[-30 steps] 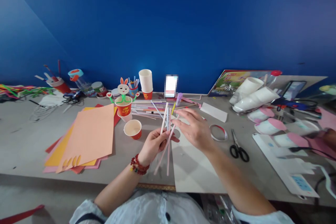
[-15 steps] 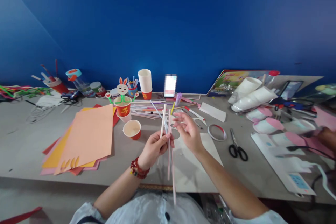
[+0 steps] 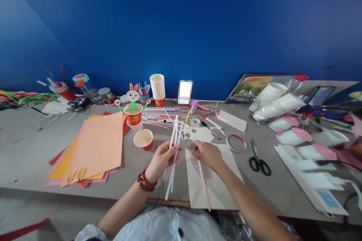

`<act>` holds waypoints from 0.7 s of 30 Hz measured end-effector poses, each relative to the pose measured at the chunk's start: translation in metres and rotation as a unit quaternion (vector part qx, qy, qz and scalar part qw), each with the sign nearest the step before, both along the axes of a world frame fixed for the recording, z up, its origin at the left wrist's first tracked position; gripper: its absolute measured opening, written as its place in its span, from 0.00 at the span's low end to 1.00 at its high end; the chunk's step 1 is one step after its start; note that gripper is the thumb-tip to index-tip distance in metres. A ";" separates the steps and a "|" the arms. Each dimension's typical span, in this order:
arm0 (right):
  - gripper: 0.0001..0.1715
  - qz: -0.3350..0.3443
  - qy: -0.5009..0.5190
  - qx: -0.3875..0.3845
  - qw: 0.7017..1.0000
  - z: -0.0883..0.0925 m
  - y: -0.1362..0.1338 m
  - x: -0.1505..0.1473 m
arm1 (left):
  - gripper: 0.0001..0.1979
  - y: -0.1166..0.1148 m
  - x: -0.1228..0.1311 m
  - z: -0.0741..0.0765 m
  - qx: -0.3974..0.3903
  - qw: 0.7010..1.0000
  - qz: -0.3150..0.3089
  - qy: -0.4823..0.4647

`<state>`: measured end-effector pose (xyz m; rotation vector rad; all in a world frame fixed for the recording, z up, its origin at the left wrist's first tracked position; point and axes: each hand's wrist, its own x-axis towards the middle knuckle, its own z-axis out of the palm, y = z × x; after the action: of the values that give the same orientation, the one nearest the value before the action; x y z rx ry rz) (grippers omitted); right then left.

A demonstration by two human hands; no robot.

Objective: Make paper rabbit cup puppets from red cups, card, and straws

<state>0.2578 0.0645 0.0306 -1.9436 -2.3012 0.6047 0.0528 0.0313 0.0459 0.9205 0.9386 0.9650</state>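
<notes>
My left hand point(image 3: 160, 158) is closed around several thin drinking straws point(image 3: 170, 184), white, pale blue and pale pink, which stick out above and below the fist. To its right, my right hand point(image 3: 208, 155) pinches one pale pink straw point(image 3: 204, 186) near its upper end. That straw slants down over a white sheet of paper point(image 3: 226, 180). Just beyond my hands lies white paper with round cut-outs point(image 3: 202, 134). An orange-red paper cup point(image 3: 143, 140) stands open left of the left hand. Behind it is a cup with a paper rabbit point(image 3: 132, 113).
Coloured paper sheets point(image 3: 98, 139) are stacked at left. Black-handled scissors point(image 3: 259, 163), a roll of tape point(image 3: 236, 143) and a power strip point(image 3: 311, 190) lie at right. More straws point(image 3: 161, 115), stacked white cups point(image 3: 157, 86) and a lit phone point(image 3: 185, 92) are farther back.
My right hand has gone from spread fingers to pinching a pink straw, now drawn apart from the bunch to the right. My left hand has shifted slightly left with the remaining straws.
</notes>
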 end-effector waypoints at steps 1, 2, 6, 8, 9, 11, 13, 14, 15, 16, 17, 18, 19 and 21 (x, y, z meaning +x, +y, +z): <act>0.06 0.002 0.009 -0.002 1.000 -0.001 0.000 0.001 | 0.20 0.000 0.001 0.000 0.001 1.000 -0.004 0.001; 0.03 0.002 0.017 -0.002 1.000 -0.002 -0.001 0.002 | 0.20 0.000 0.002 0.000 0.002 1.000 -0.007 0.001; 0.09 -0.010 0.038 -0.002 0.999 -0.006 0.001 0.010 | 0.19 0.000 0.003 0.000 0.000 1.000 -0.022 -0.006; 0.13 -0.032 0.083 0.005 0.996 -0.004 0.004 0.015 | 0.19 0.000 0.003 0.001 0.001 0.999 -0.032 -0.008; 0.14 -0.042 0.131 0.013 0.990 -0.001 0.005 0.017 | 0.19 0.000 0.003 0.001 0.003 0.999 -0.034 -0.008; 0.19 -0.048 0.269 0.035 0.961 0.008 0.005 0.019 | 0.20 -0.001 0.004 0.001 0.009 0.999 -0.031 -0.004; 0.26 -0.037 0.403 0.053 0.913 0.019 0.003 0.015 | 0.20 -0.001 0.006 0.002 0.016 1.000 -0.023 0.004; 0.28 -0.031 0.451 0.054 0.890 0.025 0.001 0.011 | 0.21 -0.001 0.007 0.002 0.020 1.000 -0.021 0.008; 0.29 -0.027 0.489 0.049 0.871 0.030 -0.001 0.006 | 0.21 -0.001 0.008 0.003 0.024 0.999 -0.020 0.010; 0.29 -0.025 0.518 0.040 0.854 0.034 -0.004 0.001 | 0.21 -0.001 0.010 0.003 0.029 0.999 -0.018 0.013; 0.27 -0.026 0.543 0.028 0.839 0.038 -0.006 -0.004 | 0.22 0.000 0.011 0.003 0.034 0.999 -0.016 0.015; 0.25 -0.030 0.564 0.018 0.825 0.040 -0.009 -0.009 | 0.22 0.000 0.012 0.004 0.041 0.999 -0.013 0.017; 0.23 -0.036 0.582 0.008 0.812 0.042 -0.010 -0.013 | 0.22 0.001 0.012 0.004 0.050 0.999 -0.009 0.017; 0.21 -0.044 0.610 -0.009 0.791 0.044 -0.012 -0.019 | 0.22 0.001 0.013 0.003 0.069 0.997 -0.005 0.017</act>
<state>0.2387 0.0523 0.0750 -1.0068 -1.3167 1.3282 0.0653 0.0322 0.0493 1.0603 0.9028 1.0187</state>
